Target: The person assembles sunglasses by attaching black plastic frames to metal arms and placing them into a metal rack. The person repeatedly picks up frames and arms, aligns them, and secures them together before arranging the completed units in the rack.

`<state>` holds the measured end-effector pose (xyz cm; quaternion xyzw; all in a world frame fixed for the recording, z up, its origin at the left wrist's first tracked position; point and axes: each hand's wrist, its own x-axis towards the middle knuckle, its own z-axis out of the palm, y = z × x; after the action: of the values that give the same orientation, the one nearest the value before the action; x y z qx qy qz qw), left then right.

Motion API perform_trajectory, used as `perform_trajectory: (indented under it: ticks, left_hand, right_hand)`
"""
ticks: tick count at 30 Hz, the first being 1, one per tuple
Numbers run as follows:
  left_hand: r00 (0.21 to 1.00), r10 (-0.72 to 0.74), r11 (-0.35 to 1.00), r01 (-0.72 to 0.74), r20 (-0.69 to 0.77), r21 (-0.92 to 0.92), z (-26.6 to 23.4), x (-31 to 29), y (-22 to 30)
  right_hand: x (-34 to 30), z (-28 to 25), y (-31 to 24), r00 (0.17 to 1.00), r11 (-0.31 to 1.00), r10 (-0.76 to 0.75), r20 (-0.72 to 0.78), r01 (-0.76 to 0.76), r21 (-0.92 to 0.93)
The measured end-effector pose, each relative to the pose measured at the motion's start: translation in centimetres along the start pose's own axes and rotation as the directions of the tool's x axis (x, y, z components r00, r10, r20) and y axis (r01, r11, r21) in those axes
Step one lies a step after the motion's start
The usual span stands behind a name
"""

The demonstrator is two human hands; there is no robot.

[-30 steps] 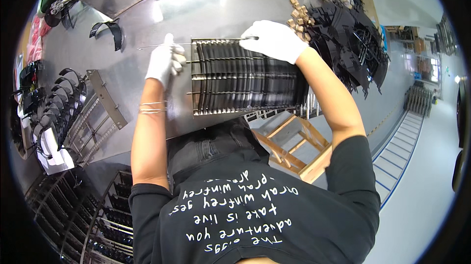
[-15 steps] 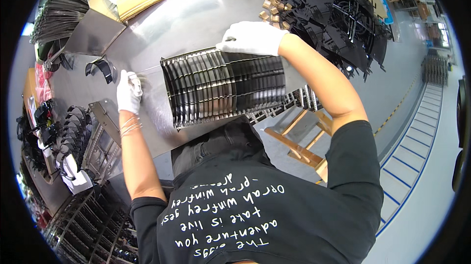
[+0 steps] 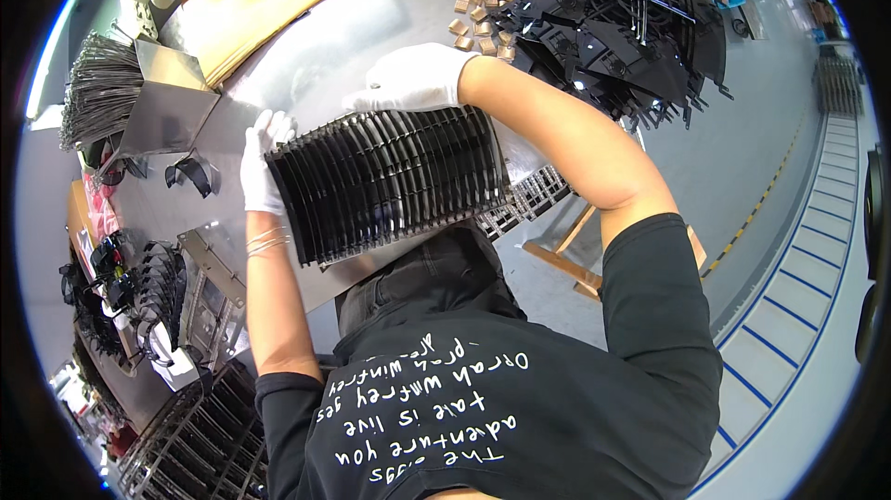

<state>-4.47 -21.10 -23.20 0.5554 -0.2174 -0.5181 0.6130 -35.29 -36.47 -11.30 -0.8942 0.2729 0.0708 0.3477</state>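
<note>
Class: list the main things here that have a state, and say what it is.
Left hand: gloved, at the row's left end
Right hand: gloved, at the row's far edge
Row of curved black strips: lined up side by side
Black parts pile: heaped
Tan blocks: scattered
Thin rods: bunched

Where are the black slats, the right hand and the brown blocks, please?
Black slats (image 3: 394,186), head view: near the middle of their row.
Right hand (image 3: 413,79), head view: back of the white glove.
Brown blocks (image 3: 482,29), head view: one block within the group.

Curved black strips (image 3: 394,184) look glossy, the tabletop (image 3: 302,59) smooth metal.
</note>
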Motion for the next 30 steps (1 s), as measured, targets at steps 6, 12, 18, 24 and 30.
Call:
perform_trajectory:
  ticks: [6,12,18,24,30]
  left_hand:
    - [0.978,0.169,0.936,-0.120,-0.124,0.330,-3.4,-3.6,-3.9]
    - [0.991,-0.131,0.991,0.132,0.027,-0.018,-1.1,-5.0,-2.4]
    - [0.994,0.107,0.934,-0.098,-0.006,0.345,-6.4,-6.6,-3.2]
    - [0.980,-0.101,0.989,0.079,-0.170,-0.127,-4.5,-6.5,-1.5]
    - [0.963,0.265,0.470,-0.168,0.042,0.866,-4.8,-7.0,0.5]
  right_hand:
    - [-0.1,-0.2,9.5,0.984,0.983,0.180,-0.014,-0.180,-0.041]
    - [-3.3,-0.5,6.4,0.905,0.919,0.394,0.162,-0.394,-0.031]
    - [-3.1,0.3,4.0,0.909,0.800,0.381,0.170,-0.416,0.433]
    - [-2.6,-0.3,6.2,0.673,0.832,0.551,-0.494,-0.490,0.260]
    - [3.4,-0.4,8.6,0.815,0.786,0.533,-0.229,-0.577,-0.222]
